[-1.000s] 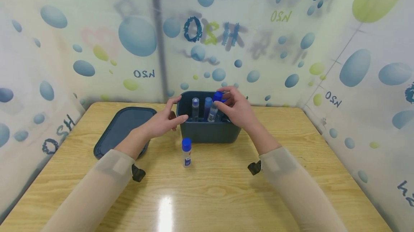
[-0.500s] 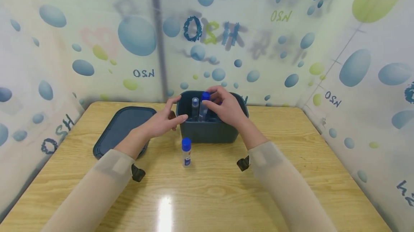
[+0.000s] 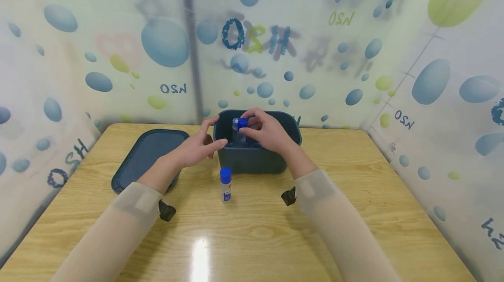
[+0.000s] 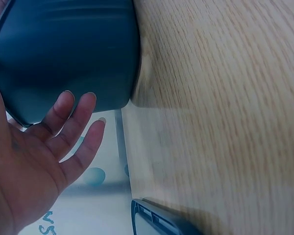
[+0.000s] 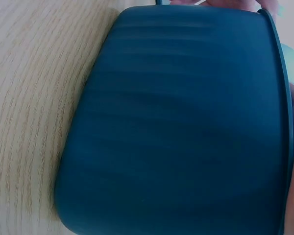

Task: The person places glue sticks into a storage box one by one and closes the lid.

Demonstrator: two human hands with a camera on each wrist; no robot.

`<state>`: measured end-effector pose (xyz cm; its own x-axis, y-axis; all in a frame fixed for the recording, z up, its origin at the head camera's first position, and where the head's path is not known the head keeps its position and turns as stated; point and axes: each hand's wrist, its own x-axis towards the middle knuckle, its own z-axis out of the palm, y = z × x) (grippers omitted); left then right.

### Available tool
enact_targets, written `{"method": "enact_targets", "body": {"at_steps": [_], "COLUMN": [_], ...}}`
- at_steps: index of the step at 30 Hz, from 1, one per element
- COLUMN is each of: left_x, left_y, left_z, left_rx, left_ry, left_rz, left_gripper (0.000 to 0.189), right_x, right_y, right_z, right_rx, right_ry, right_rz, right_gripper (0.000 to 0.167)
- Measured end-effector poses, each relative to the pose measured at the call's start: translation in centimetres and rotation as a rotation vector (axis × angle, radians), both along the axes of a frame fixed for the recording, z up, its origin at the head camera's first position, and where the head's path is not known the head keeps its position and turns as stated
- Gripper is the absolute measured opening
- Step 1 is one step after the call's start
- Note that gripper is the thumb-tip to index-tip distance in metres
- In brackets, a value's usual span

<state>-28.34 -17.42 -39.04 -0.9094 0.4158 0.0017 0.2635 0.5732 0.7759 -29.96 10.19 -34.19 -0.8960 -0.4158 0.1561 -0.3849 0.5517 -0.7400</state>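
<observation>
Looks partway to me. Lid (image 3: 147, 153) is off, on the bench (image 3: 354, 186) at far left. My left hand (image 3: 198, 147) has its fingers spread, index finger and thumb at the left-end rim of the bin (image 3: 252, 161). One blue-capped bottle (image 3: 225, 188) stands upright on the bench in front of the bin, outside it. Inside, toward the left end, a clear-topped bottle (image 3: 235, 130) stands, and just beside it my right hand (image 3: 267, 131) pinches another bottle (image 3: 242, 123) by its blue cap. So at least two in; can't count further, my right hand blocks part of the interior. Left forearm (image 3: 162, 172) crosses over part of the lid. Spotted wall (image 3: 260, 72) is close behind the bin.
</observation>
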Motion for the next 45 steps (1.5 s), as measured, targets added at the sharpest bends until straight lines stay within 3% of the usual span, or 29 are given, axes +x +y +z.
{"method": "enact_targets", "body": {"at_steps": [6, 16, 36, 45], "left_x": [0.00, 0.03, -0.19, 0.07], "left_y": [-0.16, -0.28, -0.13, 0.05], "left_z": [0.12, 0.16, -0.14, -0.04], "left_rx": [-0.004, -0.011, 0.003, -0.007], "left_ry": [0.010, 0.006, -0.003, -0.003], "left_rz": [-0.003, 0.011, -0.008, 0.001], "left_gripper": [0.091, 0.092, 0.091, 0.089], "right_x": [-0.15, -0.62, -0.74, -0.62], "right_y": [-0.21, -0.47, -0.40, -0.36], "right_z": [0.28, 0.27, 0.23, 0.15], "right_rx": [0.053, 0.048, 0.027, 0.045], "right_ry": [-0.104, -0.239, -0.265, -0.259], "right_rz": [0.025, 0.069, 0.099, 0.071], "right_gripper": [0.031, 0.025, 0.030, 0.033]}}
